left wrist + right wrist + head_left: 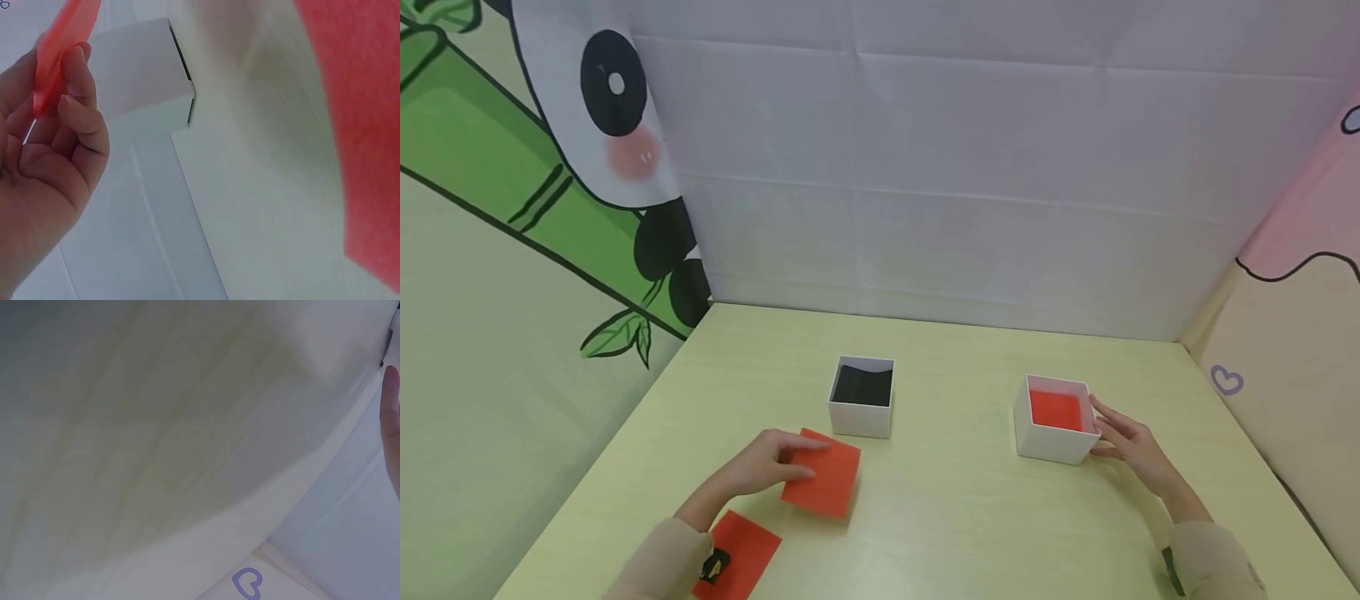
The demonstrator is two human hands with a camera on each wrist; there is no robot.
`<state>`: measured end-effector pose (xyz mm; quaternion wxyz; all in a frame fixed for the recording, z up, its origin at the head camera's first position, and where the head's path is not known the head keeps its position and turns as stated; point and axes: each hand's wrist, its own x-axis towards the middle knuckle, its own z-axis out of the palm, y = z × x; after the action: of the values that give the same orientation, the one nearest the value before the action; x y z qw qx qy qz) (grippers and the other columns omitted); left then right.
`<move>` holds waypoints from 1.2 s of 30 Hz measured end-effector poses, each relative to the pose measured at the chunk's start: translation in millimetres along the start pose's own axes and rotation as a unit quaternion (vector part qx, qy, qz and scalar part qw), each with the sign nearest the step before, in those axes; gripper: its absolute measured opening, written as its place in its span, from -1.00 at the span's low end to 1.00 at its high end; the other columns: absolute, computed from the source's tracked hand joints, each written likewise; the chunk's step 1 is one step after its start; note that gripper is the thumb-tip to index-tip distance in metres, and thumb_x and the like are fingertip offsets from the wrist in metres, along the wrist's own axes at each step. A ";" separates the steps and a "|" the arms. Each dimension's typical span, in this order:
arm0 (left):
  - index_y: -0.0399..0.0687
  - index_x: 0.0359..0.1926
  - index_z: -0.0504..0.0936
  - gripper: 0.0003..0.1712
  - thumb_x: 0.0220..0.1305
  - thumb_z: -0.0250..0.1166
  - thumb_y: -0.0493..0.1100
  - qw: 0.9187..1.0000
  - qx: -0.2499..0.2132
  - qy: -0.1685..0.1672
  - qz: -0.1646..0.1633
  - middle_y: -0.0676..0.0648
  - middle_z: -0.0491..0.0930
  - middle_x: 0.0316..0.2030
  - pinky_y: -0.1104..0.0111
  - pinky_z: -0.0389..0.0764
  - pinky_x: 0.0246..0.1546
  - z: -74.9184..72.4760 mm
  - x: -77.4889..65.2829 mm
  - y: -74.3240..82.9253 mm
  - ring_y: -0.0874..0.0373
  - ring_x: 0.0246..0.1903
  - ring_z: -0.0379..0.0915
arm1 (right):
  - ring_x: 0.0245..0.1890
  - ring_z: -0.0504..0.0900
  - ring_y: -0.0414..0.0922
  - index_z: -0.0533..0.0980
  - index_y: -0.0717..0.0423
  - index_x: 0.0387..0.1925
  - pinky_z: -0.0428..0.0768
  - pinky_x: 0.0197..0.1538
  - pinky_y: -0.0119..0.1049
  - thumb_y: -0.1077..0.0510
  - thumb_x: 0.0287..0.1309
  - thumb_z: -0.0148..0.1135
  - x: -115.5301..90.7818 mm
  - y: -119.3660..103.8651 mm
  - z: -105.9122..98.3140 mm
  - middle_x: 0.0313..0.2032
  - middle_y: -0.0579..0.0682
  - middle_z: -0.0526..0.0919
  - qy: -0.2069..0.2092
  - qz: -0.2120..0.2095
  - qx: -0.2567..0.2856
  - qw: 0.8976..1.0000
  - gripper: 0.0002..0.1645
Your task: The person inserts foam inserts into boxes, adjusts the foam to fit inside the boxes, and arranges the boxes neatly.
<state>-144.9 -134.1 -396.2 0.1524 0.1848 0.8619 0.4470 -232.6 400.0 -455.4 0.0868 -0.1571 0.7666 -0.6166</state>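
My left hand [762, 463] pinches a red square sheet [829, 485] by its left edge, in front of the left white box [861, 421]. In the left wrist view, thumb and fingertips grip the red sheet [59, 53], seen almost edge-on, with the box [140, 75] behind it. That box has a black piece [863, 387] inside. My right hand [1138, 454] rests its extended fingers against the right side of the second white box [1051, 446], which has red material [1056, 410] in it. The right wrist view catches only a sliver of that hand [391, 425].
Another red sheet [748, 550] with a black patch lies at the table's near left, partly covered by the left sleeve [662, 558]. A small dark item [1172, 571] shows beside the right sleeve. White cloth [940, 183] hangs behind the pale yellow table [955, 517].
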 end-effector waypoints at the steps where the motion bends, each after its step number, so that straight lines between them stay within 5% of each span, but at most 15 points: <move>1: -0.19 0.05 0.52 -0.56 0.10 0.28 -0.22 1.000 -0.002 0.001 0.002 -0.01 0.44 -0.45 0.44 0.34 -0.52 2.2 0.9 1.2 0.14 -0.47 0.31 | -0.14 0.48 -0.44 0.04 0.16 0.29 0.54 -0.24 -0.29 0.15 0.31 -0.10 0.0 0.1 -0.1 -0.07 -0.52 0.38 0.000 0.000 -0.001 1.000 -0.43; 11: -0.22 0.08 0.48 -0.59 0.20 0.18 -0.21 1.000 -0.017 0.000 0.001 -0.02 0.44 -0.37 0.43 0.35 -0.51 22.6 10.1 11.4 0.13 -0.45 0.30 | -0.15 0.48 -0.44 0.05 0.16 0.30 0.54 -0.22 -0.26 0.13 0.30 -0.08 -0.5 -1.7 1.4 -0.07 -0.53 0.36 0.004 0.013 -0.002 1.000 -0.41; 22: -0.24 0.07 0.47 -0.57 0.17 -0.03 -0.45 0.998 -0.033 -0.018 0.052 -0.07 0.47 -0.15 0.44 0.35 -0.46 41.6 25.0 19.3 0.14 -0.35 0.33 | -0.16 0.48 -0.44 0.02 0.14 0.31 0.53 -0.20 -0.25 0.10 0.30 -0.07 -0.1 -5.2 1.5 -0.10 -0.47 0.39 0.006 0.030 -0.006 1.000 -0.38; 30: -0.21 0.06 0.48 -0.59 0.18 -0.02 -0.42 0.997 -0.041 -0.030 0.061 -0.03 0.46 -0.21 0.46 0.32 -0.53 52.1 34.0 24.9 0.22 -0.46 0.30 | -0.15 0.46 -0.45 0.00 0.14 0.32 0.52 -0.18 -0.19 0.10 0.29 -0.07 -0.5 -9.2 -1.4 0.16 0.28 0.25 0.001 0.045 -0.028 0.999 -0.36; 36: -0.22 0.05 0.48 -0.60 0.19 -0.02 -0.45 0.995 -0.042 -0.028 0.089 -0.04 0.48 -0.18 0.47 0.36 -0.47 59.0 42.4 25.4 0.25 -0.44 0.33 | -0.12 0.47 -0.44 0.04 0.27 0.29 0.53 -0.20 -0.25 0.15 0.29 -0.06 1.8 -11.4 -3.2 0.00 -0.30 0.38 -0.003 0.019 -0.016 1.000 -0.39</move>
<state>-152.5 -59.2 -412.0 0.1434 0.2662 0.8178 0.4896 -233.8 400.2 -443.4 0.0986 -0.1459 0.7786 -0.6023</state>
